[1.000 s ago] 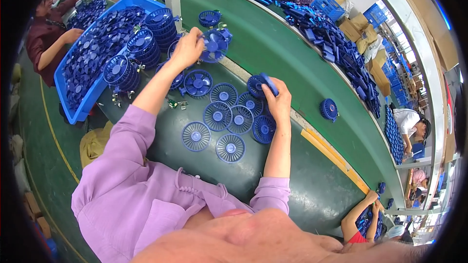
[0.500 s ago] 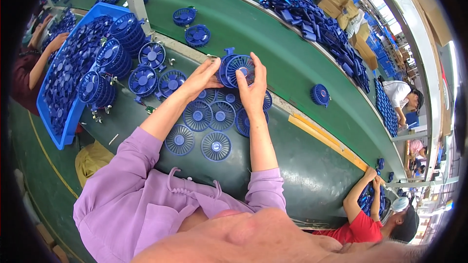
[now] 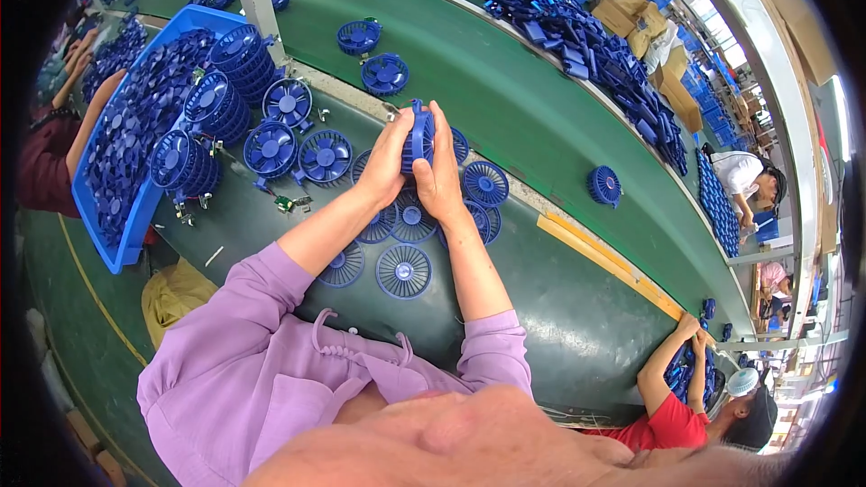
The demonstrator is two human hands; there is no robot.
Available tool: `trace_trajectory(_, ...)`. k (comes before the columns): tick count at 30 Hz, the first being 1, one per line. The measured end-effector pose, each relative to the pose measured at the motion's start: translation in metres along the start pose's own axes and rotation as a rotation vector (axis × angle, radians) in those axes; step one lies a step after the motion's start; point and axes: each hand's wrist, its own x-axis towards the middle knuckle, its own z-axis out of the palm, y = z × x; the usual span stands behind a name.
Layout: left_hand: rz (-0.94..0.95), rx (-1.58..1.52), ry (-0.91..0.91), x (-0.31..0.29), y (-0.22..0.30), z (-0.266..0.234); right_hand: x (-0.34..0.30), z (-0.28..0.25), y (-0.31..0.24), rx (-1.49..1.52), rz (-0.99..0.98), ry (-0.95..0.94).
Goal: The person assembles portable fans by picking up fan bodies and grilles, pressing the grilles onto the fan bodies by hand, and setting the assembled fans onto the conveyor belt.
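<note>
Between my two palms a blue fan head [image 3: 418, 137] is held edge-on, its small stem piece pointing up. My left hand [image 3: 389, 155] presses its left face and my right hand [image 3: 439, 171] its right face, fingers closed round it. Below my wrists lie several round blue fan grilles [image 3: 404, 271] on the dark bench, some partly covered by my arms. Left of my left hand rest open fan housings with blades [image 3: 325, 156], a few with small circuit boards [image 3: 287, 204] on wires.
Stacked fan housings [image 3: 212, 101] stand beside a blue tub [image 3: 115, 255] full of small blue parts. Beyond the bench runs a green conveyor belt [image 3: 532, 140] carrying fan heads [image 3: 604, 186]. A wooden strip [image 3: 613, 266] edges the bench. Co-workers sit at left, far side and lower right.
My hands have come together and turned the fan head from facing me to edge-on, with a palm now on each side. Fan heads on the belt have shifted slightly right.
</note>
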Motion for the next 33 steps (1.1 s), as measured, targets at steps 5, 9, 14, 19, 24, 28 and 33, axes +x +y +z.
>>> trace_trajectory(5,0.421,0.614,0.085,-0.002,0.001,0.002,0.002,0.015,-0.006,0.332,0.090,0.096)
trace_trajectory(9,1.010,1.181,-0.007,0.008,-0.002,0.002,0.003,0.016,-0.013,1.125,0.693,0.219)
trace_trajectory(14,0.931,1.113,-0.132,0.020,-0.006,0.001,0.002,0.007,-0.003,1.198,0.706,0.202)
trace_trajectory(19,0.786,0.891,-0.130,0.030,-0.007,0.002,0.006,0.000,0.000,0.786,0.472,0.036)
trace_trajectory(24,0.256,0.319,-0.067,0.025,-0.007,0.008,0.005,-0.003,0.008,0.201,0.004,0.097)
trace_trajectory(28,1.045,0.959,-0.110,0.020,0.002,0.016,-0.006,0.014,0.008,0.825,0.449,0.202)
trace_trajectory(33,1.169,1.165,-0.352,0.028,0.010,0.006,0.004,0.002,-0.003,1.353,0.659,0.250)
